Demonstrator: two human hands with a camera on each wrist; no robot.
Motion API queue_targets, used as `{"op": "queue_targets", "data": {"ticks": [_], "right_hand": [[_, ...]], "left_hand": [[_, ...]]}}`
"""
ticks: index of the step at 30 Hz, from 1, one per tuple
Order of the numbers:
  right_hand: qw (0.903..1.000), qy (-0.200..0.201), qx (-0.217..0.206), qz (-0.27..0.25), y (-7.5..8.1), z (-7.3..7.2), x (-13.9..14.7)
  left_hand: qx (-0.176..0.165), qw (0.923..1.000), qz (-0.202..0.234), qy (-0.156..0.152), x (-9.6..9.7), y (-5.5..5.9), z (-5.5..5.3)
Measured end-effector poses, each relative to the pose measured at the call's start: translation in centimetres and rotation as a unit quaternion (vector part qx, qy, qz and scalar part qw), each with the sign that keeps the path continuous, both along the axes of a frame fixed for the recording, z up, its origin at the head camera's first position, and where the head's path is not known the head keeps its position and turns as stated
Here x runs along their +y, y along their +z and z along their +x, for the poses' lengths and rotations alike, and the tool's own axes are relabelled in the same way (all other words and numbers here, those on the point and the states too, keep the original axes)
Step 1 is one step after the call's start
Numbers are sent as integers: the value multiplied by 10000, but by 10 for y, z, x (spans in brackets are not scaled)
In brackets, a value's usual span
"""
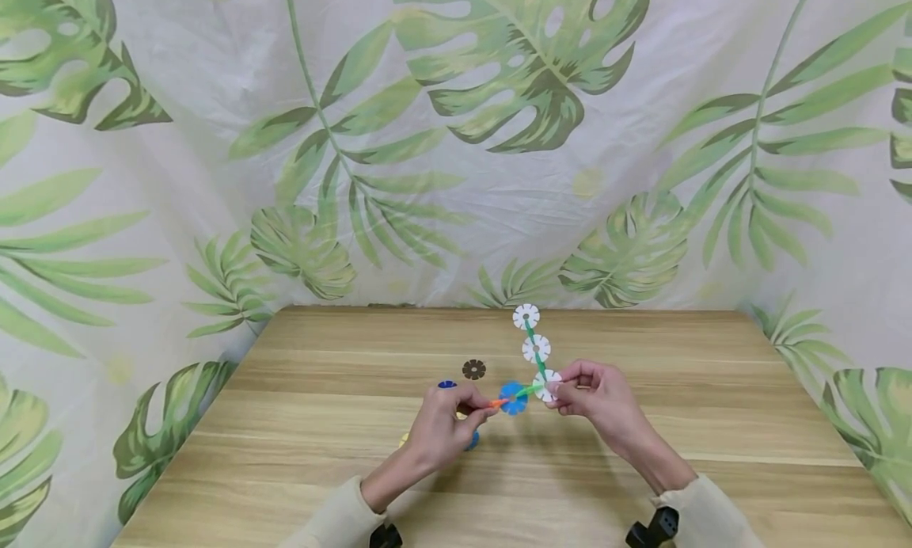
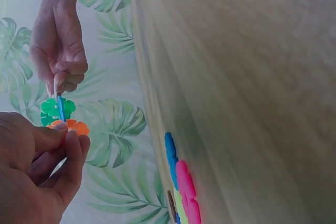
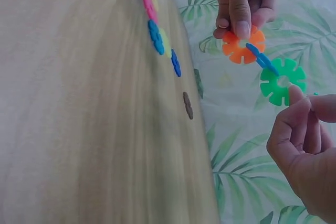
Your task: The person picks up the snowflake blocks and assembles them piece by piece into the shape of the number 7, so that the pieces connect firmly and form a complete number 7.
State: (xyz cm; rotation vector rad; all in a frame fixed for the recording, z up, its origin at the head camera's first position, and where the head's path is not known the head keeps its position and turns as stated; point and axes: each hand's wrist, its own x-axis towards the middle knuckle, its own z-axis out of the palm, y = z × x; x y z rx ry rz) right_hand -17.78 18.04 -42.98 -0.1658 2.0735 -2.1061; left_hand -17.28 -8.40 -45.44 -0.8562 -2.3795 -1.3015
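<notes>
Lower centre of the head view: a person's left hand (image 1: 443, 428) pinches an orange disc (image 1: 496, 403), joined through a blue disc (image 1: 513, 398) and a green disc (image 1: 528, 390) to a white disc (image 1: 546, 393) pinched by the right hand (image 1: 598, 395). A brown disc (image 1: 473, 363) lies on the wooden table (image 1: 356, 350).

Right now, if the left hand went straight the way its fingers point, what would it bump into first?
Probably the blue disc, just past the orange disc that the left hand pinches, though depth is hard to judge here.
</notes>
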Motion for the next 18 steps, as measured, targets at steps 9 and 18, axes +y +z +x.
{"op": "queue_targets", "data": {"ticks": [9,18], "right_hand": [[10000,-26,53,30,-1,1,-1],[9990,-299,-184,-294,-5,8,0]], "left_hand": [[177,9998,-115,-67,-1,0,-1],[-27,9999,-53,131,1,5,0]]}}
